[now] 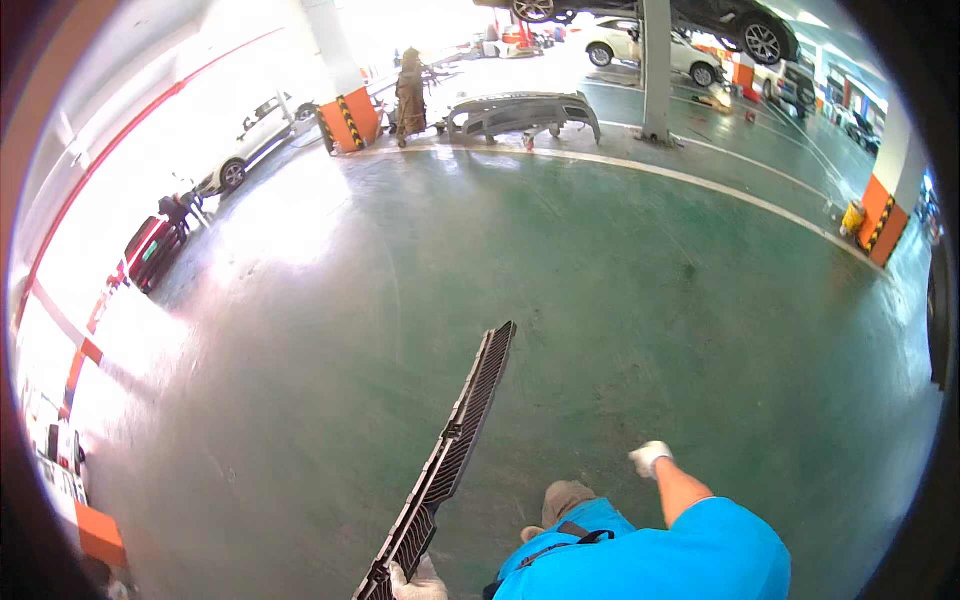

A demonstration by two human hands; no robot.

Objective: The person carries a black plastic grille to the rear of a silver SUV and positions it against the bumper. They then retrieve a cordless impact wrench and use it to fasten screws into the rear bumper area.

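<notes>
In my gloved left hand [420,582], at the bottom edge, is the lower end of a long black slatted car grille [465,440]. The fingers are closed round its edge. The grille slants up and away to the right, its far end hanging over the green floor. My right hand [652,458], also in a white glove, hangs out to the right of my blue shirt, away from the grille. Its fingers look curled, with nothing seen in them. One of my legs [566,498] shows below the shirt.
Green floor [620,300] stretches ahead to a white line. Beyond it stand a bare bumper [522,114] and a grey pillar [654,70]. Orange-based pillars [352,122] [884,220] stand left and right. A dark car [735,20] is raised; a red car [155,245] is at left.
</notes>
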